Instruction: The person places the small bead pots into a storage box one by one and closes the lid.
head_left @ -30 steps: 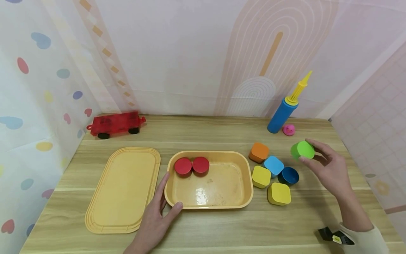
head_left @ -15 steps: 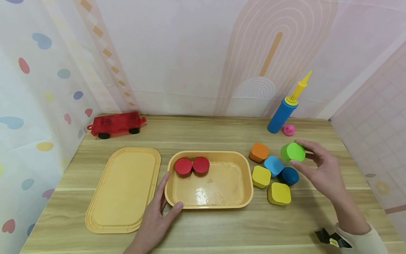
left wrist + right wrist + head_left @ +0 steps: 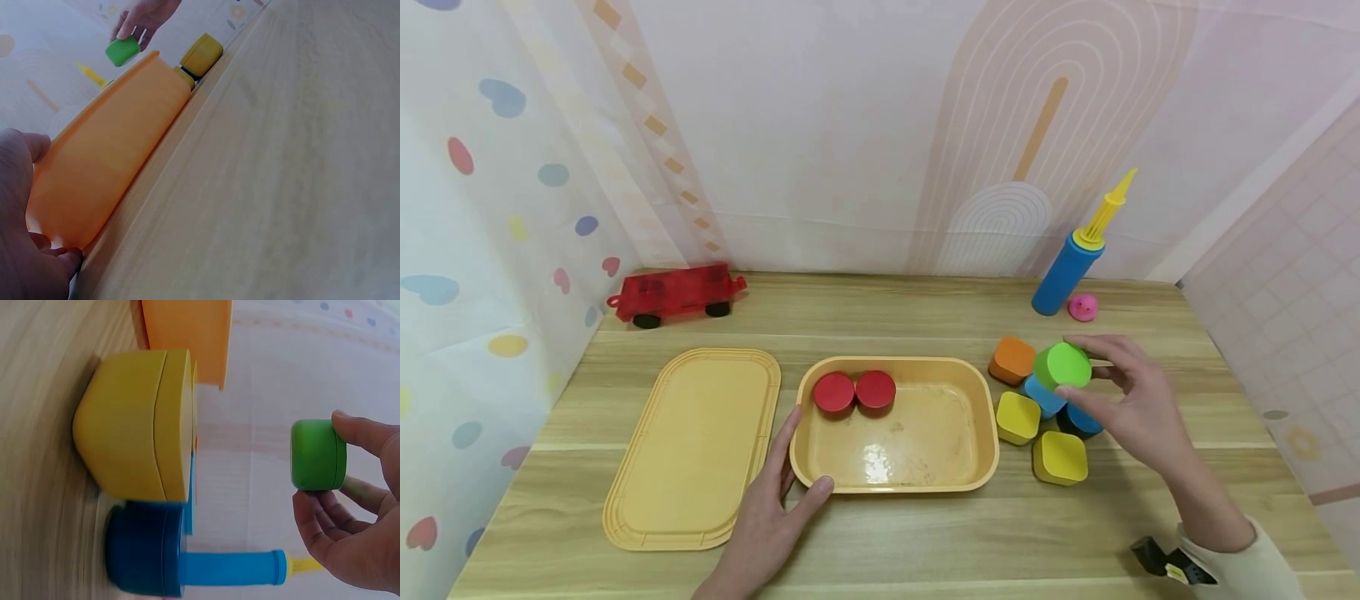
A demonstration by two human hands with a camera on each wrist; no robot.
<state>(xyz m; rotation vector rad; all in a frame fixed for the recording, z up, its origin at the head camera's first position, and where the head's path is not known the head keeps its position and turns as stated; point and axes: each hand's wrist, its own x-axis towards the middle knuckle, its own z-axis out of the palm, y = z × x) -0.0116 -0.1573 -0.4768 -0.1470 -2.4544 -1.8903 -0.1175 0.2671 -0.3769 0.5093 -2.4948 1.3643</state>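
Readable lettering, numbers or signs: none; small yellow label (image 3: pixel 1177 573) on black wrist device (image 3: pixel 1198 570) at right sleeve (image 3: pixel 1247 565): too small to read.

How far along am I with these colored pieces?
Apparently early on. Done: two red pieces sit inside the tray. In hand: a green piece, held in the air by your right hand, while your left hand holds the tray. Likely left: the orange piece, light blue piece, dark blue piece and two yellow pieces outside the tray. The flat panel lies apart.
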